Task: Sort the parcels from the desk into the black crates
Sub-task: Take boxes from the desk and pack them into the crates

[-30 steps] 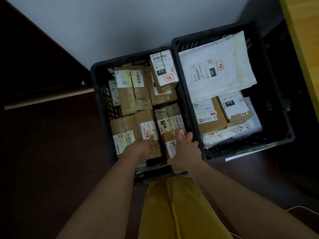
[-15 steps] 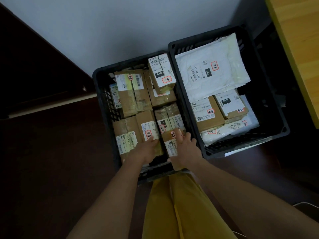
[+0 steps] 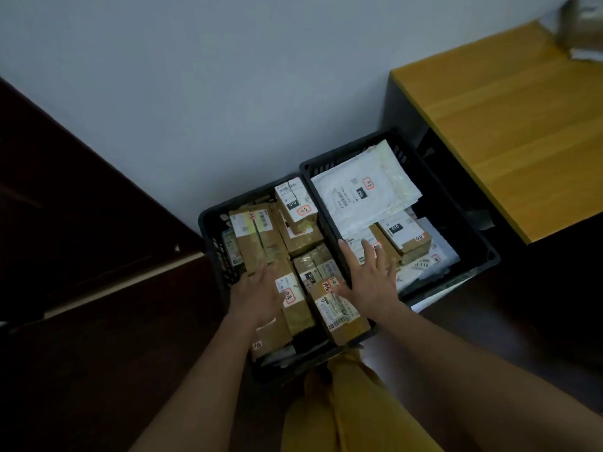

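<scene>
Your left hand [image 3: 257, 296] lies flat over the brown cardboard parcels at the near side of the left black crate [image 3: 208, 223], fingers straight and close together, pointing toward twelve o'clock; whether it presses down or only hovers cannot be told. Your right hand [image 3: 368, 278] is above the shared wall between the two crates, fingers straight and spread, gripping nothing, with its fingertips over a labelled box in the right black crate [image 3: 489, 256]. Just at its seven o'clock a brown parcel with a barcode label [image 3: 341, 313] sits tilted at the near right corner of the left crate, the thumb touching or nearly touching its top edge. The left crate is packed with brown parcels; a white-labelled box marked 010 [image 3: 295, 203] rests on top at its far right. In the right crate a large white mailer [image 3: 362, 194] leans across the far half, with smaller boxes at its five o'clock. The wooden desk [image 3: 509, 125] stands at two o'clock of the crates, a blurred parcel [image 3: 584, 27] at its far corner.
</scene>
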{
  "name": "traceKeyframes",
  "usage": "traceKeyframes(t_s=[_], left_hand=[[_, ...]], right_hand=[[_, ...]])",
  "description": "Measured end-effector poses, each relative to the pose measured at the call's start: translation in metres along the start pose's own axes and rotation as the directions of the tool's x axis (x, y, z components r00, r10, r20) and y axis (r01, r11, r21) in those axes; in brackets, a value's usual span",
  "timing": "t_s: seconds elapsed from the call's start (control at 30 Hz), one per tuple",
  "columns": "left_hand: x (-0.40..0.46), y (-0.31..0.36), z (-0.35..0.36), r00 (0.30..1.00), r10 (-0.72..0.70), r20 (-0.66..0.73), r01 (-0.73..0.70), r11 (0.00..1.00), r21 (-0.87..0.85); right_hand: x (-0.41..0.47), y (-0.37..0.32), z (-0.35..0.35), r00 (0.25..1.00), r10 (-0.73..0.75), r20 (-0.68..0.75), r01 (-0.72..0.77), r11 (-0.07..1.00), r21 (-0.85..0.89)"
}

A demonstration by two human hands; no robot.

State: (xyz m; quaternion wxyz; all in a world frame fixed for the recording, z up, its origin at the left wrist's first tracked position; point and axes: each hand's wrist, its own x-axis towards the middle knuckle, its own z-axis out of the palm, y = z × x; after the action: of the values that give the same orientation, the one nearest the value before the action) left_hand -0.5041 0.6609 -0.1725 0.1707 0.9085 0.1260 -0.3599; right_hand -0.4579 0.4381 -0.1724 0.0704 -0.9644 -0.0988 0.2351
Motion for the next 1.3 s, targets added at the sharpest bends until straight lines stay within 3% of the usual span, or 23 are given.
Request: traceKeyframes(t_s=[0.3, 0.57, 0.77, 0.97, 1.13, 1.3], left_hand=[[-0.019, 0.081, -0.049, 0.974, 0.176, -0.139, -0.159, 0.979, 0.13], [-0.023, 0.205, -0.072, 0.915, 0.356, -0.188, -0.292, 0.908, 0.3], [-0.014, 0.341, -0.061, 0.875, 0.44, -0.2, -0.342, 0.856, 0.389], [-0.016, 0.513, -0.03, 0.82, 0.547, -0.169, -0.409, 0.765, 0.497], [-0.023, 0.632, -0.022, 0.728, 0.657, -0.194, -0.464, 0.682, 0.565], [-0.018, 0.712, -0.028, 0.655, 0.728, -0.201, -0.506, 0.621, 0.599]], right_hand=[[-0.026, 0.036, -0.066, 0.976, 0.075, -0.206, -0.071, 0.997, 0.023], [-0.041, 0.119, -0.125, 0.935, 0.162, -0.317, -0.146, 0.987, 0.072], [-0.058, 0.236, -0.164, 0.905, 0.214, -0.369, -0.192, 0.977, 0.094], [-0.088, 0.391, -0.21, 0.827, 0.339, -0.449, -0.319, 0.94, 0.123], [-0.115, 0.497, -0.244, 0.745, 0.439, -0.502, -0.396, 0.897, 0.196], [-0.11, 0.559, -0.269, 0.7, 0.505, -0.505, -0.424, 0.863, 0.276]])
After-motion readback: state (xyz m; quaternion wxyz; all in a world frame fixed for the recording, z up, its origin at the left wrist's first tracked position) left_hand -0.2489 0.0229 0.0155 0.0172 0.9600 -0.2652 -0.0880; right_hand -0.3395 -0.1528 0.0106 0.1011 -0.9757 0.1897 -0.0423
